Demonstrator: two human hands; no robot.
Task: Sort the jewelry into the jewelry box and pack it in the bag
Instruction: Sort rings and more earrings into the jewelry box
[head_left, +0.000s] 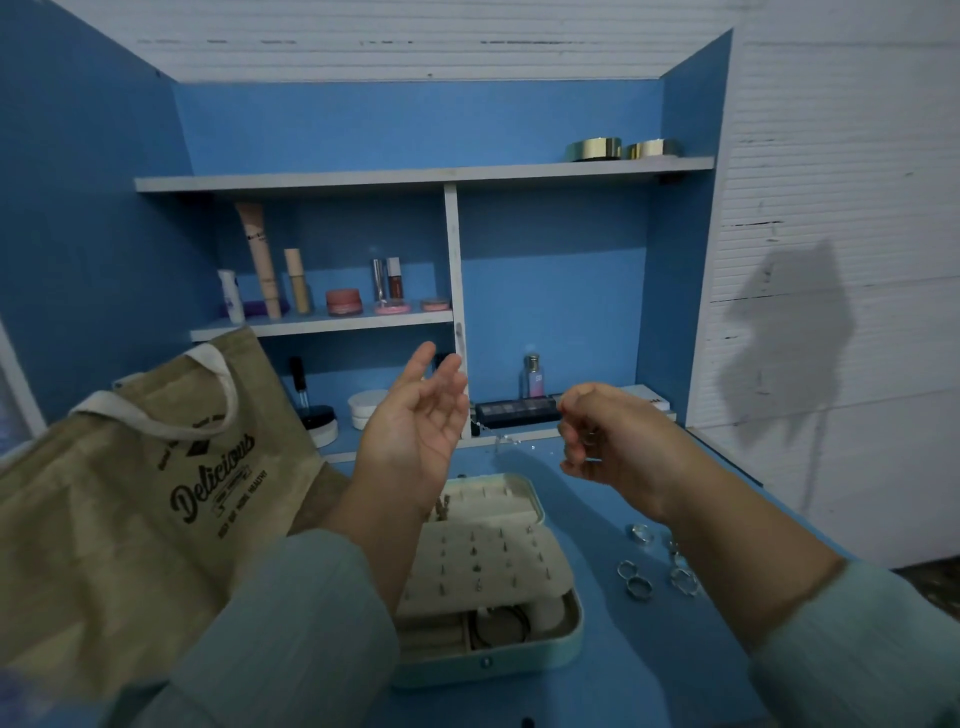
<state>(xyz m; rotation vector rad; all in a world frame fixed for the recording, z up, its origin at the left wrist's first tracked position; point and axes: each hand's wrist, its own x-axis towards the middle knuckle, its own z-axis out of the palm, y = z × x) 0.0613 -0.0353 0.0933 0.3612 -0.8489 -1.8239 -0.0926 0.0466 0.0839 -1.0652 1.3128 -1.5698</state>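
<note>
Right hand (597, 431) is hovering raised above the open jewelry box (488, 582) on the blue table (623, 670), fingers curling around small jewelry, while left hand (415, 415) is lifting palm-up, fingers spread, bag (130, 499) lying left.

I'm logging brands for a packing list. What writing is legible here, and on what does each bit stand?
"Delicious": large script on the jute bag.
Smaller lines above and below it on the bag: too blurred to read for certain.
Dark print on the tall beige tube on the shelf: too small to read.
Label on the small perfume bottle: unreadable.
Dark marks on the white box behind the right hand: unreadable.
</note>
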